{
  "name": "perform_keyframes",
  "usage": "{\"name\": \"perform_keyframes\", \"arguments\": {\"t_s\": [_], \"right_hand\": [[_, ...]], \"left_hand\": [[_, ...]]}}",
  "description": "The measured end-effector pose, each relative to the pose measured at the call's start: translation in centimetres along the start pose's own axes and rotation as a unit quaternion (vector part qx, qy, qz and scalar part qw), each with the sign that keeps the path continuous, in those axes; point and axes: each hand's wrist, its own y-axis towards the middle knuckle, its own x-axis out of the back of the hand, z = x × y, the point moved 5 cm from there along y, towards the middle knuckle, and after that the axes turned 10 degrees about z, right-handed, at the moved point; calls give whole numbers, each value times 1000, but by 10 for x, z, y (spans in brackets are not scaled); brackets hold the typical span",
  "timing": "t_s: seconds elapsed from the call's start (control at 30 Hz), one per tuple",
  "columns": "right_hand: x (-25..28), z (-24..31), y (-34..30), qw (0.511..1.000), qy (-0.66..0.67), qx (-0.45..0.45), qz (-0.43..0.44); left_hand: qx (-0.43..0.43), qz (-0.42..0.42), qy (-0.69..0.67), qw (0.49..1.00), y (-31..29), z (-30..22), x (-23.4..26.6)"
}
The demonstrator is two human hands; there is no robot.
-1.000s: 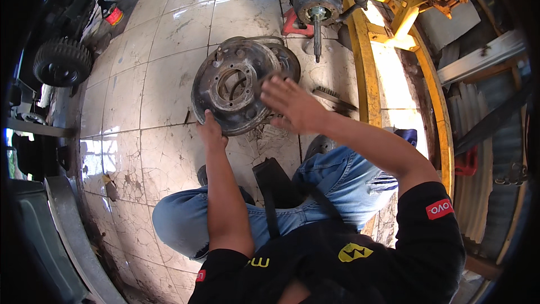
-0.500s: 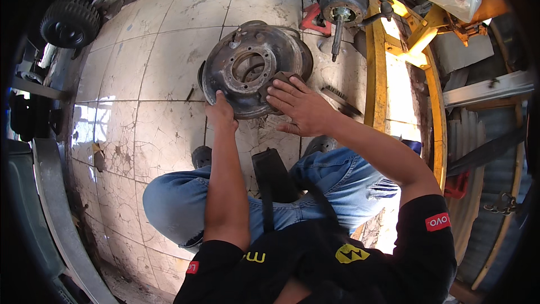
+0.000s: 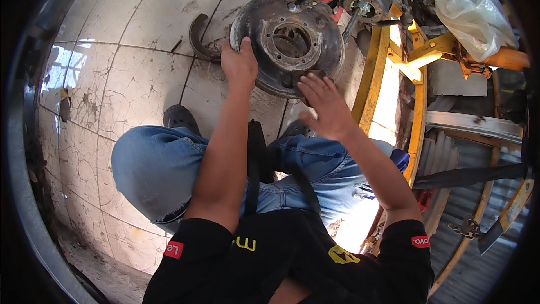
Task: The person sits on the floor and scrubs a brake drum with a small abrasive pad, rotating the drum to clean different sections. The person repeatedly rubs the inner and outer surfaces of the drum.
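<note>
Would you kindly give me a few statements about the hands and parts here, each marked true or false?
1. The left hand grips the rim of the round metal plate. True.
2. The right hand touches nothing. False: its fingers lie on a dark pad at the plate's edge.
3. A curved metal piece lies left of the plate. True.
4. The metal frame right of the plate is blue. False: it is yellow.
5. The plate has a large central hole. True.

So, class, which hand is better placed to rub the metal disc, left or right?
Probably the right hand: its fingers lie over the dark pad on the metal disc, while the left hand grips the disc's left edge.
</note>
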Motion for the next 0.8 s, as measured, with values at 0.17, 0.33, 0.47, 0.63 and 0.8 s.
{"name": "perform_keyframes", "arguments": {"t_s": [0.17,0.33,0.47,0.63,0.8], "right_hand": [[-5,5,-15,998,-32,-52,-20],[3,-21,-7,993,-34,-108,-47],[-10,44,-12,999,21,24,-18],[-6,-25,-10,993,-59,-105,0],[-3,-44,-16,995,-77,-66,16]], "left_hand": [[-33,20,22,999,1,-1,-6],[-12,8,42,999,-11,-8,-3],[16,-12,44,999,-15,-7,-1],[9,-7,44,999,-18,-8,-5],[-3,12,44,999,-15,-17,0]]}}
